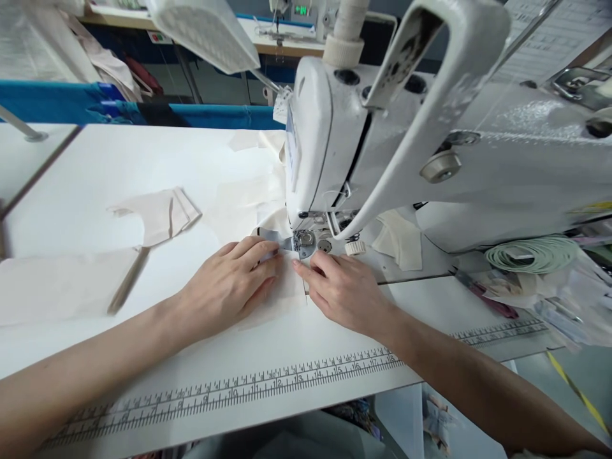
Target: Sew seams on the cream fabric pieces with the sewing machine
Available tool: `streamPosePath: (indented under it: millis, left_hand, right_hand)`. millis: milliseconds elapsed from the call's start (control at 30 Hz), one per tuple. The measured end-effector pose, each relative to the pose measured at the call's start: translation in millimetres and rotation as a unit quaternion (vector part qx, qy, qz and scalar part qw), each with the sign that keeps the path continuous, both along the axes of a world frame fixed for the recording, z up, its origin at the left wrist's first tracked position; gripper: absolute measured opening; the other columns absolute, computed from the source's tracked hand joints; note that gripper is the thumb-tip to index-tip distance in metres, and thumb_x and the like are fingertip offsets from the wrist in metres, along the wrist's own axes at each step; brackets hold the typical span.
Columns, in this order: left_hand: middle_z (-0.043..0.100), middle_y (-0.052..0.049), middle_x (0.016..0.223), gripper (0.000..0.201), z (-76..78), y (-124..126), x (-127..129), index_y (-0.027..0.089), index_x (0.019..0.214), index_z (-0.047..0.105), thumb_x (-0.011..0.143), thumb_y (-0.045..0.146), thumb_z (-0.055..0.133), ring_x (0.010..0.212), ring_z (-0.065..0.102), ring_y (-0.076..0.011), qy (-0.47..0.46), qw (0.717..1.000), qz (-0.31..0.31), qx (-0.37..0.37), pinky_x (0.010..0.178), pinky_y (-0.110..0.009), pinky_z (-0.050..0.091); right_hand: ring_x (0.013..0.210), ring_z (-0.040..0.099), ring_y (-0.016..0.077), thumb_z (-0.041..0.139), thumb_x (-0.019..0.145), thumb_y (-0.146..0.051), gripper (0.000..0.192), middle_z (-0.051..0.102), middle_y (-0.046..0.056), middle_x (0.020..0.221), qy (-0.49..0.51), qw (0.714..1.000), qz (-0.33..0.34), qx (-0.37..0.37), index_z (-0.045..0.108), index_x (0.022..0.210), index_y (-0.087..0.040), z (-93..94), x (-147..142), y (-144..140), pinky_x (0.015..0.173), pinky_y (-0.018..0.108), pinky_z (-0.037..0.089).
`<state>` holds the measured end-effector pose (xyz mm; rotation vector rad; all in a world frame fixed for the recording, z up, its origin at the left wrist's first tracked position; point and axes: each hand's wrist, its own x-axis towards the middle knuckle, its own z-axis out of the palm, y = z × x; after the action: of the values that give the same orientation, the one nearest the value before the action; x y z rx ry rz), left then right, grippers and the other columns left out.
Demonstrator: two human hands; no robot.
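A pale, thin cloth piece (282, 290) lies flat under the needle area of a white sewing machine (310, 146). My left hand (234, 280) rests palm down on its left side, fingers lying close together by a flat metal strip (272, 237). From the right comes my right hand (342, 290), its index finger stretched onto the cloth just in front of the presser foot (303, 242). Its other fingers are bent. Both hands press on the cloth; neither visibly pinches it. The needle tip is hard to make out.
Cut cloth pieces (157, 217) lie at the left, with a folded scrap (399, 241) right of the needle area. A printed ruler (253, 386) runs along the front edge. Scissors-like handles (492, 303) and a coiled green band (530, 254) lie at the right.
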<state>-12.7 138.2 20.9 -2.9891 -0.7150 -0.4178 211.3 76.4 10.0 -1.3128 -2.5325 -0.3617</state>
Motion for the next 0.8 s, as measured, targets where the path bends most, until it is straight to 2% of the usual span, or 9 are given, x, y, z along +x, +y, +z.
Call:
streamPosePath:
  millis: [367, 500, 600, 667, 733, 800]
  left_hand:
    - [0.06, -0.012, 0.124, 0.03, -4.0, 5, -2, 0.015, 0.111, 0.062, 0.099, 0.029, 0.038, 0.114, 0.056, -0.029, -0.013, 1.0, -0.022, 0.014, 0.087, -0.044, 0.053]
    - [0.059, -0.014, 0.128, 0.035, -1.4, 6, -4, 0.014, 0.125, 0.054, 0.098, 0.032, 0.04, 0.116, 0.055, -0.0315, -0.04, 0.997, -0.039, 0.046, 0.088, -0.046, 0.053]
    - [0.059, -0.013, 0.127, 0.037, 8.1, -2, -3, 0.015, 0.13, 0.05, 0.097, 0.031, 0.042, 0.117, 0.055, -0.0309, -0.055, 0.996, -0.055, 0.049, 0.09, -0.047, 0.05]
    - [0.06, -0.011, 0.127, 0.037, 14.9, -12, 2, 0.016, 0.13, 0.051, 0.097, 0.031, 0.044, 0.118, 0.054, -0.029, -0.061, 0.995, -0.075, 0.034, 0.092, -0.044, 0.049]
    - [0.059, -0.01, 0.128, 0.036, 20.2, -24, 13, 0.016, 0.129, 0.052, 0.097, 0.03, 0.045, 0.119, 0.053, -0.0275, -0.056, 0.993, -0.104, 0.012, 0.093, -0.042, 0.049]
    - [0.06, -0.009, 0.127, 0.035, 23.6, -33, 31, 0.016, 0.128, 0.052, 0.097, 0.028, 0.044, 0.12, 0.052, -0.0267, -0.053, 0.991, -0.126, -0.013, 0.094, -0.041, 0.049]
  right_hand:
    - [0.071, 0.054, 0.0143, 0.043, 0.093, -0.016, 0.034, 0.061, 0.005, 0.089, 0.005, 1.0, -0.009, -0.003, 0.061, 0.122, -0.016, -2.8, -3, 0, 0.065, 0.03, 0.04]
    - [0.071, 0.054, 0.0136, 0.039, 0.096, -0.017, 0.03, 0.063, 0.005, 0.091, 0.007, 0.999, -0.007, -0.035, 0.064, 0.112, -0.017, 12.0, 7, 0, 0.065, 0.029, 0.04]
    - [0.075, 0.056, 0.0141, 0.04, 0.097, -0.018, 0.025, 0.064, 0.005, 0.089, 0.01, 0.996, -0.021, -0.084, 0.066, 0.096, -0.016, 33.5, 44, -7, 0.065, 0.028, 0.04]
    - [0.083, 0.059, 0.0152, 0.047, 0.096, -0.022, 0.019, 0.065, 0.005, 0.094, 0.076, 0.987, -0.082, -0.111, 0.065, 0.1, -0.018, 44.5, 80, -16, 0.07, 0.027, 0.042]
    - [0.085, 0.06, 0.0163, 0.05, 0.093, -0.02, 0.015, 0.065, 0.005, 0.094, 0.128, 0.972, -0.152, -0.123, 0.064, 0.097, -0.018, 48.6, 117, -23, 0.076, 0.029, 0.044]
    - [0.08, 0.06, 0.0156, 0.059, 0.088, -0.023, 0.01, 0.064, 0.005, 0.095, 0.154, 0.957, -0.187, -0.16, 0.063, 0.094, -0.017, 45.7, 146, -27, 0.077, 0.03, 0.045]
